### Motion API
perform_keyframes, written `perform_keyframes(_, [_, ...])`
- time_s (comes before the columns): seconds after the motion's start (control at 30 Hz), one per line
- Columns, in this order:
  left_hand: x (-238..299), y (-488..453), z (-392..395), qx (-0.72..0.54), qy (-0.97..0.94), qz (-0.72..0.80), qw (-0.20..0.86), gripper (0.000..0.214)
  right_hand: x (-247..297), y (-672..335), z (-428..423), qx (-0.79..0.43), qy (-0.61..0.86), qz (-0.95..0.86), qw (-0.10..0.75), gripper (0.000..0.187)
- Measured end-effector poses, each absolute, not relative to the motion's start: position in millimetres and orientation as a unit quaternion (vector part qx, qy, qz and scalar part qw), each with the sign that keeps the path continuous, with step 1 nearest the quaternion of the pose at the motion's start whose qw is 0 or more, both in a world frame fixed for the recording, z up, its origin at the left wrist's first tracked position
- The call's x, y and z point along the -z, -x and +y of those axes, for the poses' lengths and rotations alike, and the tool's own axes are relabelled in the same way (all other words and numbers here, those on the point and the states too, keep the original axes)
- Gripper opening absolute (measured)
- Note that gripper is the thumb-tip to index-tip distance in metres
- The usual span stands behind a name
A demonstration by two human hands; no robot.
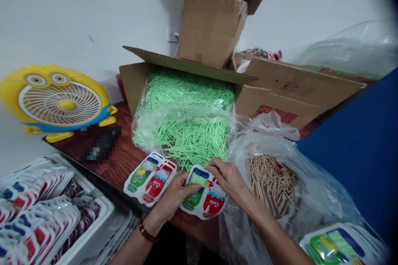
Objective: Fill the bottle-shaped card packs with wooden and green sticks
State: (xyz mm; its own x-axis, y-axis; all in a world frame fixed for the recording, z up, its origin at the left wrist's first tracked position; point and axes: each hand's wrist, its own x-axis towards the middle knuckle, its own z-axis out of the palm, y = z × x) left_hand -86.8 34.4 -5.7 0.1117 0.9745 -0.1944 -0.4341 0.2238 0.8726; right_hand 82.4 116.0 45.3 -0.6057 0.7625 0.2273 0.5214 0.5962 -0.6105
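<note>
My left hand grips a bottle-shaped printed card pack by its left side, thumb across the front. The pack shows a green Sprite bottle and a red Cola bottle, with light green sticks in the Sprite window. At its upper right edge, my right hand has its fingers closed together; what they pinch is hidden. Just left of my left hand lies a small stack of similar packs. Beyond both hands, loose green sticks spill from a clear bag in an open carton.
Brown sticks lie in a clear plastic bag on the right. More packs are at the lower right, and a white crate full of packs is at the left. A yellow fan stands beyond it. Cartons are stacked behind.
</note>
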Motion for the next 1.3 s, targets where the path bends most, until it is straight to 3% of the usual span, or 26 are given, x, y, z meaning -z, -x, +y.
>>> perform_keyframes(0.27, [12,85,29,-0.525,-0.303,0.395,0.690,0.031,-48,-87,116,-0.366,0.310,-0.846,0.232,0.020])
perform_keyframes(0.53, [10,78,25,-0.526,-0.290,0.381,0.703,0.031,-35,-94,117,-0.501,0.348,-0.756,0.236,0.015])
perform_keyframes(0.73, [10,80,22,-0.524,-0.338,0.413,0.664,0.024,-28,-105,111,-0.517,0.376,-0.749,0.178,0.017])
perform_keyframes(0.97, [8,76,19,-0.494,-0.296,0.405,0.710,0.027,-28,-114,105,-0.520,0.378,-0.741,0.191,0.015])
perform_keyframes(1.3, [-6,45,17,-0.484,-0.354,0.495,0.628,0.034,-27,-133,85,-0.499,0.402,-0.731,0.233,0.011])
